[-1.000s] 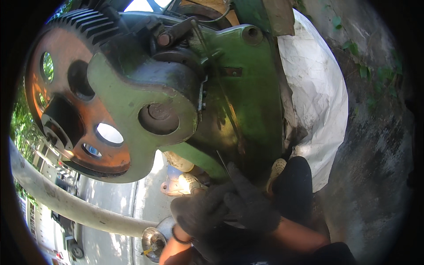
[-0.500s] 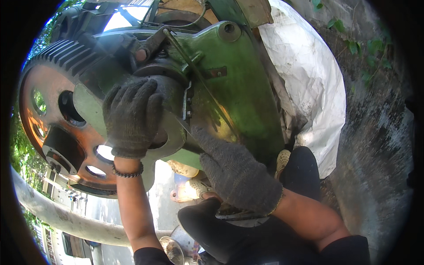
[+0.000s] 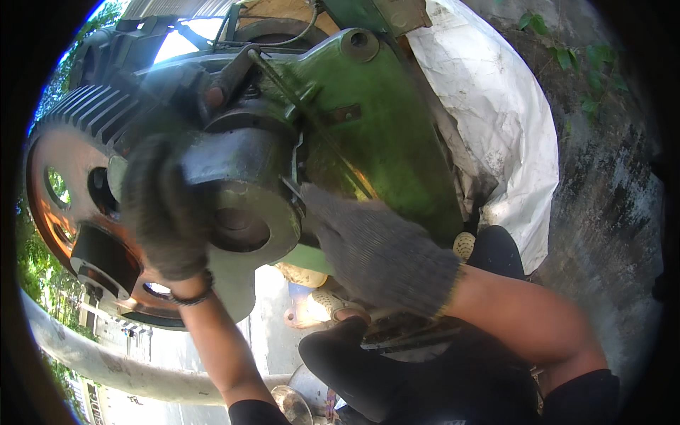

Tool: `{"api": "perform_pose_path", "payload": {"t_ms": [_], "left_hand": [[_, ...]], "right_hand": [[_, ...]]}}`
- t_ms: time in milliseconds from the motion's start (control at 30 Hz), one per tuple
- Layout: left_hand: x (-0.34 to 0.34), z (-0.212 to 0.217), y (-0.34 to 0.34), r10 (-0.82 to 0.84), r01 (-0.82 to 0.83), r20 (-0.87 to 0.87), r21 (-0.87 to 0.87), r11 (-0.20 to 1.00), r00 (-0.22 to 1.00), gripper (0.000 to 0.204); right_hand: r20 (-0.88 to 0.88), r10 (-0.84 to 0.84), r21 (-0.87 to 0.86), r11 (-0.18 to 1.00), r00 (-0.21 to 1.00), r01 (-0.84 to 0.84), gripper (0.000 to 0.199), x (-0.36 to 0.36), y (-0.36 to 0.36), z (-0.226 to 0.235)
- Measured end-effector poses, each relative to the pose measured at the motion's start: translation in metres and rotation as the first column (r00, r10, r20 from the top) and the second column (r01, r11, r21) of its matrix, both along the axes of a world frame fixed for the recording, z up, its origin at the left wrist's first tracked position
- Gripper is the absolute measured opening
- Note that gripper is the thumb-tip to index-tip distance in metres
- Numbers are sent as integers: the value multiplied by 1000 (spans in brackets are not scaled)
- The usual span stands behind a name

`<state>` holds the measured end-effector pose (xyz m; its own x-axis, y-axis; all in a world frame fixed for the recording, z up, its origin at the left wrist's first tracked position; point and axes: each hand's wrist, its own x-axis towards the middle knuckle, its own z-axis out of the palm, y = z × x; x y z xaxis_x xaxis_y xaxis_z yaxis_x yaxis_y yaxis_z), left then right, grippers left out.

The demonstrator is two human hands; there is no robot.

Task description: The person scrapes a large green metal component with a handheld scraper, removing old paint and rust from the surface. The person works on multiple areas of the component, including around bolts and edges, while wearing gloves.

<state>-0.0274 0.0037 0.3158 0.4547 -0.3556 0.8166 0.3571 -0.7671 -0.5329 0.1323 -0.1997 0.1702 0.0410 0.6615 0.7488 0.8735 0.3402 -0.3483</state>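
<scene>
A green cast machine body fills the upper middle, with a round grey hub and a large orange-faced toothed gear wheel at its left. My left hand, in a dark knit glove, is blurred and lies against the left side of the hub, fingers curled over it. A grey-gloved right hand presses on the green body just right of the hub, its fingertips reaching into the gap by the hub. Whether either hand truly grips a part is hidden.
A white woven sack hangs over the machine's right side. A stained concrete wall stands at the right. My dark trouser knees and a sandalled foot are below. A thick pale pipe crosses lower left.
A second ago both hands were low near my lap. They rose to the machine, and now the left has slid down-left on the hub while the right pushes in closer.
</scene>
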Motion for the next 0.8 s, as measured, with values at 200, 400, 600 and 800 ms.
{"api": "perform_pose_path", "payload": {"t_ms": [200,400,600,800], "left_hand": [[-35,72,55,163,-167,87,45,985,983,30],[-13,76,23,191,-167,-99,213,963,977,28],[-1,61,13,182,-178,-58,66,982,982,26],[5,54,12,206,-207,31,53,977,978,24]], "right_hand": [[55,-19,199,980,998,7,32,-2,-13,-4],[52,12,128,992,999,-19,43,-5,-27,10],[90,37,91,995,995,-45,43,-7,-31,18],[148,-10,-29,999,989,15,38,-7,-11,34]]}}
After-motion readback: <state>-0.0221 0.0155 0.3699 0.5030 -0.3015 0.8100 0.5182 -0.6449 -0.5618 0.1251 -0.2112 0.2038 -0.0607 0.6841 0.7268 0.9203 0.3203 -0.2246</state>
